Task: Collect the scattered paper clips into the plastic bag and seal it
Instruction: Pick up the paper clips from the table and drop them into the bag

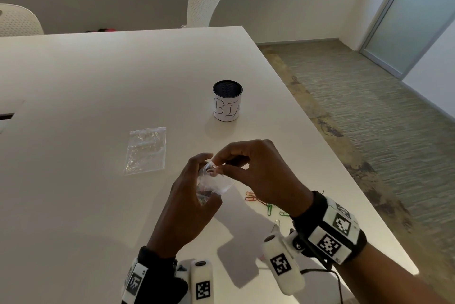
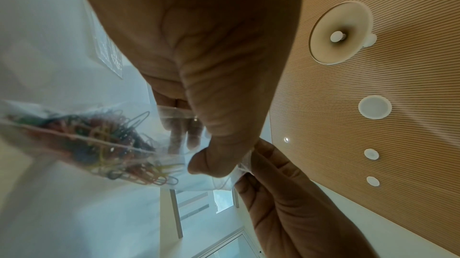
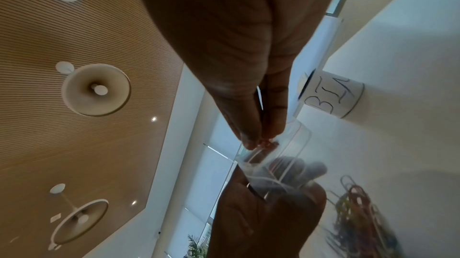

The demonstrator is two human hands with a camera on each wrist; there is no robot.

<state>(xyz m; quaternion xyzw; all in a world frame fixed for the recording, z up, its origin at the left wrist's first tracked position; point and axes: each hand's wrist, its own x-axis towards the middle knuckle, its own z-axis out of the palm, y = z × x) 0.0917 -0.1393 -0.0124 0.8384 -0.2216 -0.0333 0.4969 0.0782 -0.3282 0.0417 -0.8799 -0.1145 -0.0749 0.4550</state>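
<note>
My left hand (image 1: 197,175) grips a small clear plastic bag (image 1: 216,184) just above the table, its mouth held open and facing up. A bunch of coloured paper clips (image 2: 104,144) lies in the bag's lower part. My right hand (image 1: 219,167) is at the mouth, thumb and forefinger pinching a small reddish paper clip (image 3: 267,144) just inside the rim. In the left wrist view the left thumb (image 2: 211,156) presses the bag's edge, with the right hand (image 2: 286,193) beside it. Loose clips (image 1: 256,199) lie on the table under my right wrist.
A second clear bag (image 1: 145,149) lies flat to the left of my hands. A black mesh cup (image 1: 227,100) with a white label reading "BIN" stands beyond them. The table's right edge (image 1: 344,170) runs close to the loose clips. White chairs stand at the far side.
</note>
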